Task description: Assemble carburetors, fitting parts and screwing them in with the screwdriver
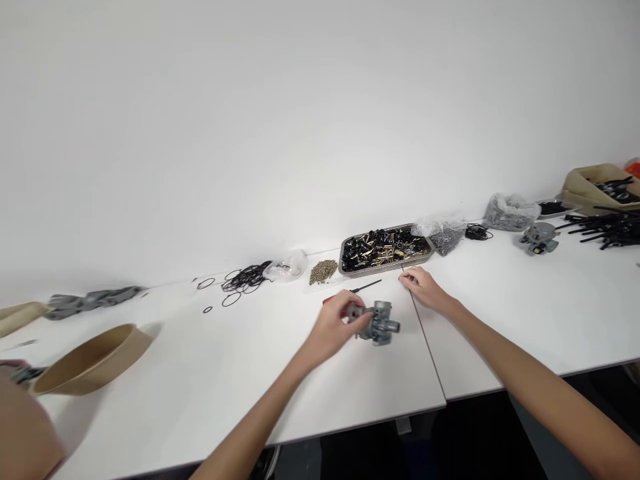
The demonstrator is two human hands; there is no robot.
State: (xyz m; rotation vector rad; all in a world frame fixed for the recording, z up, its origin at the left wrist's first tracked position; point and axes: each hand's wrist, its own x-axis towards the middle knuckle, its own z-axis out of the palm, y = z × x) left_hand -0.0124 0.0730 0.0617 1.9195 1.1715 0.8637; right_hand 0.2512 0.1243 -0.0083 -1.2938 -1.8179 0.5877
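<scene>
My left hand (pixel 334 330) is wrapped round a grey metal carburetor (pixel 381 325), held at the table with its short pipe end pointing right. Just behind that hand lies a screwdriver (pixel 367 286) with a red handle, partly covered by my fingers. My right hand (pixel 424 288) is by the front edge of a metal tray (pixel 370 270) full of small black and brass-coloured parts. Its thumb and fingertips are pinched together; whatever they hold is too small to make out. A pile of small brass-coloured pieces (pixel 324 271) lies left of the tray.
Black rubber rings (pixel 247 279) and a clear plastic bag (pixel 287 265) lie further left, with a cardboard-coloured ring-shaped container (pixel 95 360) beyond. Rightwards are bags of small parts (pixel 511 212), another carburetor (pixel 540 237) and black tubes (pixel 613 228). A seam (pixel 425 340) divides the white tables.
</scene>
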